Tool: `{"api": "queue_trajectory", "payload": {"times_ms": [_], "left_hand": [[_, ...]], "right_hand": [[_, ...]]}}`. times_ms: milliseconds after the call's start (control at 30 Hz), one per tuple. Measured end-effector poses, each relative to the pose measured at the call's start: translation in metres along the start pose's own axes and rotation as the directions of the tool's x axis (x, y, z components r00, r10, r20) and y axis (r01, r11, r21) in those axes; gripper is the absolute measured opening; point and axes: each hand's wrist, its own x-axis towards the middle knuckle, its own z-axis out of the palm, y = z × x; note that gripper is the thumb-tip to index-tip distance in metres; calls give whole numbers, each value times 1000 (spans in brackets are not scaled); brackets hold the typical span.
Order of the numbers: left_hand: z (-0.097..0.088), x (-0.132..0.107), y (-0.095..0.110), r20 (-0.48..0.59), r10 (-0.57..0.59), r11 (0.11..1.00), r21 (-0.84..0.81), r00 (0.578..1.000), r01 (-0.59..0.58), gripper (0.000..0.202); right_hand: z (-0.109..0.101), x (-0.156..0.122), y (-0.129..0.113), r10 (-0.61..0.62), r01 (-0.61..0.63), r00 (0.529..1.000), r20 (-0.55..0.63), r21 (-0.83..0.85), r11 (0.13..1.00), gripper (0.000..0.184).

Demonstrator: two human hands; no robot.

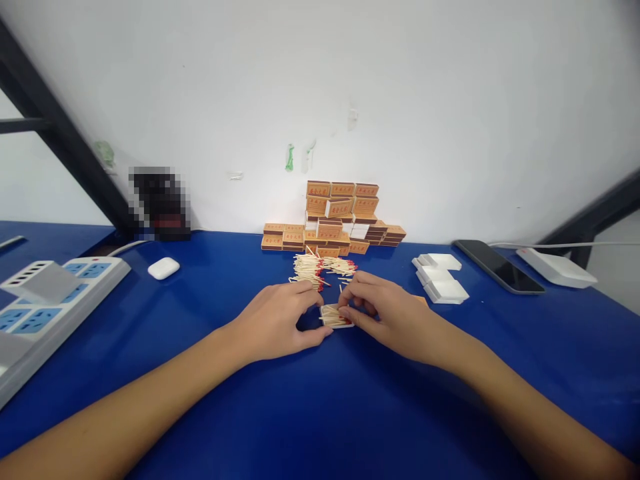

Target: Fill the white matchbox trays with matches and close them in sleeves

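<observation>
A small white matchbox tray (343, 327) lies on the blue table with several matches (331, 315) in it, their red heads toward the right. My left hand (287, 320) holds the tray's left end between thumb and fingers. Over the tray's right end, my right hand (383, 307) has its fingertips pinched together at the match heads; the fingers partly hide what they hold. Just beyond the hands lie loose matches in two heaps, a larger left heap (306, 268) and a smaller right heap (341, 265). Part of an orange matchbox (420, 301) shows behind my right hand.
Stacked matchboxes (330, 227) stand against the white wall. White trays (440, 279), a phone (497, 265) and a white block (556, 267) lie to the right. A white earbud case (163, 268) and a power strip (65, 307) with a plugged-in charger are on the left.
</observation>
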Motion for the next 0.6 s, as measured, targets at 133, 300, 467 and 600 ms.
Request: {"api": "queue_trajectory", "payload": {"times_ms": [133,300,467,600], "left_hand": [[1,-1,0,8,6,1000,14,1000,-6,28],[1,-2,1,20,25,1000,18,999,-25,27],[0,-1,1,24,30,999,16,999,-31,25],[1,-1,1,13,44,999,12,999,-44,25]], "right_hand": [[7,2,3,-9,9,1000,-9,-15,1000,10],[6,3,7,-51,51,997,54,4,999,13],[3,1,8,-105,105,991,83,4,994,15],[3,0,7,-148,147,985,90,17,989,19]]}}
